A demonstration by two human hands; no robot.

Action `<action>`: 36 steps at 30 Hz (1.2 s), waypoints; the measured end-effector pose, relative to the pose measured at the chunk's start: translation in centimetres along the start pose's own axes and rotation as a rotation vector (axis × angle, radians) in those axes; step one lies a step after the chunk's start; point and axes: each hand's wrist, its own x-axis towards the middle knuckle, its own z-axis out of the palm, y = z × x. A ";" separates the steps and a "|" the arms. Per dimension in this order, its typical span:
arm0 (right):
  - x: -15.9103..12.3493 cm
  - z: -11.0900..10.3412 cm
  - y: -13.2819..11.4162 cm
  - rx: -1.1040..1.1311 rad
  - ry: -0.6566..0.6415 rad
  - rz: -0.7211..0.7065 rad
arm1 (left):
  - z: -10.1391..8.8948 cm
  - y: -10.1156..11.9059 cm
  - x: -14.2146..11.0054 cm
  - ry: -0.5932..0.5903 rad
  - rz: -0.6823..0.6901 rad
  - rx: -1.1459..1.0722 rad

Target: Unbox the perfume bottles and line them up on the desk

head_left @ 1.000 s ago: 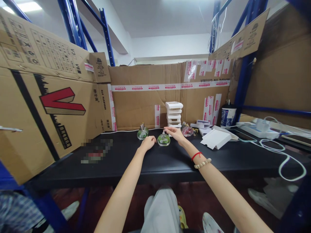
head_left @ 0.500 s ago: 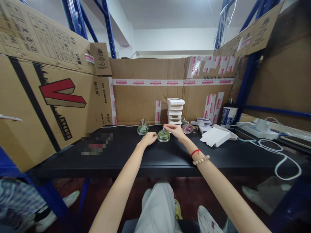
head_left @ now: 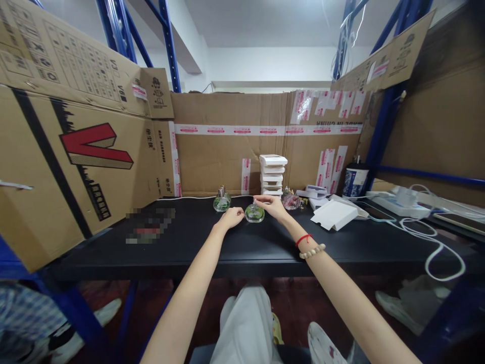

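Observation:
A round, flat glass perfume bottle (head_left: 254,213) with green contents stands upright on the black table in front of me. My right hand (head_left: 273,207) reaches over from the right, its thumb and fingertips closed at the bottle's neck. On the other side, my left hand (head_left: 232,217) rests on the table close against the bottle, fingers curled in; whatever they may hold is hidden. More green perfume bottles (head_left: 222,202) with silvery caps stand just behind my left hand. Pink bottles (head_left: 291,201) are behind my right hand, partly hidden.
Behind the bottles rises a stack of white trays (head_left: 273,172). To the right lie an opened white box (head_left: 335,214), a blue-and-white cup (head_left: 355,181), and a power strip (head_left: 405,202) with looped white cable. Cardboard panels (head_left: 227,151) wall the back and sides. Another person's leg shows at lower left.
The camera view has shifted very slightly. Both hands and the green bottle stay in practically the same place, with the right fingers still at its neck.

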 end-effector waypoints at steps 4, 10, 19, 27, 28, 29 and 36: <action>0.0 0.1 -0.1 -0.036 0.006 -0.028 | 0.1 -0.1 0.1 0.005 0.004 -0.005; -0.1 0.2 -0.2 -0.062 0.018 -0.053 | 0.4 -0.4 0.3 0.012 0.011 -0.016; 0.1 0.3 0.0 0.028 -0.020 -0.023 | 0.4 -0.5 0.4 0.009 0.001 -0.006; 0.3 0.2 0.5 0.077 -0.022 0.023 | 0.3 -0.4 0.4 0.000 -0.006 0.009; 0.3 0.2 0.6 0.071 -0.011 0.025 | 0.3 -0.4 0.4 -0.001 -0.006 0.010; 0.3 0.2 0.6 0.063 -0.002 0.028 | 0.3 -0.3 0.4 -0.002 -0.006 0.011; 0.3 0.2 0.5 0.023 0.001 -0.004 | 0.3 -0.4 0.4 -0.007 -0.004 0.015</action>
